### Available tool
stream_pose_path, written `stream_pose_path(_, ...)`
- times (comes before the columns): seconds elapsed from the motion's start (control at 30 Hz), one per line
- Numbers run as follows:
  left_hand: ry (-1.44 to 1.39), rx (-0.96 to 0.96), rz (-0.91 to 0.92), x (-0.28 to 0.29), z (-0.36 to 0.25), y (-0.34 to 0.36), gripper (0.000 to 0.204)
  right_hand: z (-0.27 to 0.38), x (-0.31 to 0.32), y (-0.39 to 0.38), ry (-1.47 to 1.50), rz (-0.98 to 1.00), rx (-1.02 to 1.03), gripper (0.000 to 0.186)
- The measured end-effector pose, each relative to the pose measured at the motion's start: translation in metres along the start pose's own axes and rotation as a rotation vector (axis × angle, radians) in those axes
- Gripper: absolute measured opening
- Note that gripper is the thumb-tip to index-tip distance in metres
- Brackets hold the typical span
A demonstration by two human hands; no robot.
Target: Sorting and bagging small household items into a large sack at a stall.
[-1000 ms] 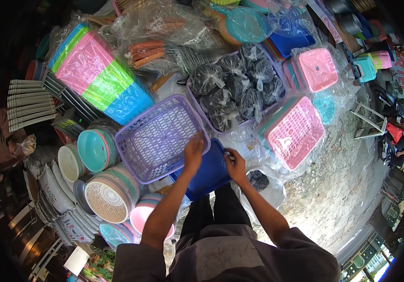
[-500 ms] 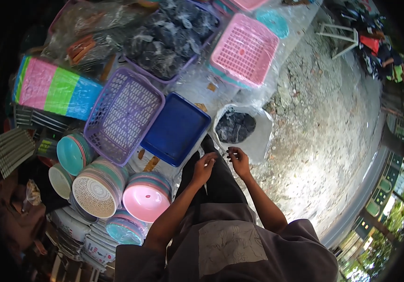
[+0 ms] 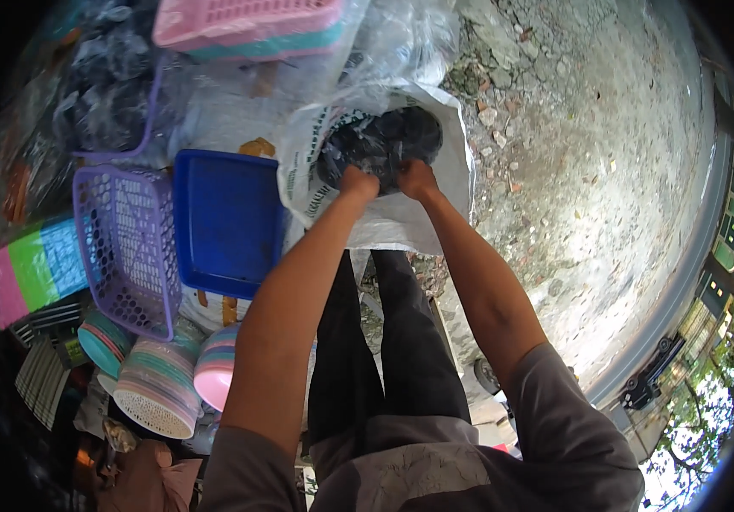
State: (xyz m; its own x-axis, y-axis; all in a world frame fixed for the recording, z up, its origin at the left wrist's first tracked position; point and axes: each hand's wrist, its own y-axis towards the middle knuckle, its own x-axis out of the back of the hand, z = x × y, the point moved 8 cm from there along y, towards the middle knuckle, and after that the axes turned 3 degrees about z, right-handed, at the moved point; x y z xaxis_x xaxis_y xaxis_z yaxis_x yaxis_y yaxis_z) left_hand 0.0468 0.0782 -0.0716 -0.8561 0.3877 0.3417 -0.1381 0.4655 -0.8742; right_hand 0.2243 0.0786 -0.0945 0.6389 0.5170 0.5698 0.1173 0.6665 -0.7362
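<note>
Both my arms reach forward into a white woven sack (image 3: pixel 300 166), whose mouth stands wide. Inside lie dark plastic-wrapped bundles (image 3: pixel 377 139); what the wrapping holds cannot be made out. My left hand (image 3: pixel 359 183) is closed at the near side of the bundles, its fingertips partly hidden in the dark plastic. Close beside it, my right hand (image 3: pixel 417 179) is also closed on the dark plastic, with a small gap between the two hands.
Left of the sack are a blue tray (image 3: pixel 229 224) and a purple perforated basket (image 3: pixel 132 247). Stacked pink baskets (image 3: pixel 252 21) lie farther off. Stacked colanders (image 3: pixel 158 388) and bowls are at the lower left. Rough stony ground (image 3: pixel 572 196) stretches to the right.
Both hands have moved forward from in front of my legs into the sack and closed on the dark bundles. My view has shifted, bringing the sack nearer.
</note>
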Motion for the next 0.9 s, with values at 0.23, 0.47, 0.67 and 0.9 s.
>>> stream_pose_path(0.23, 0.375, -0.012, -0.296, 0.008, 0.064, 0.117, 0.059, 0.031, -0.077, 0.055, 0.093, 0.175, 0.049, 0.042)
stream_pose_path(0.47, 0.445, 0.166, -0.167, -0.006, 0.100, 0.140, 0.048, 0.017, -0.131, 0.084, 0.131, 0.264, 0.044, 0.044)
stream_pose_path(0.67, 0.393, 0.036, -0.153, 0.013, 0.092, 0.111, 0.039, 0.034, -0.112, 0.053, 0.198, 0.178, 0.140, 0.040)
stream_pose_path(0.9, 0.217, -0.309, -0.172, 0.032, 0.011, -0.013, 0.043, 0.006, -0.024, 0.000, 0.593, 0.077, -0.067, 0.045)
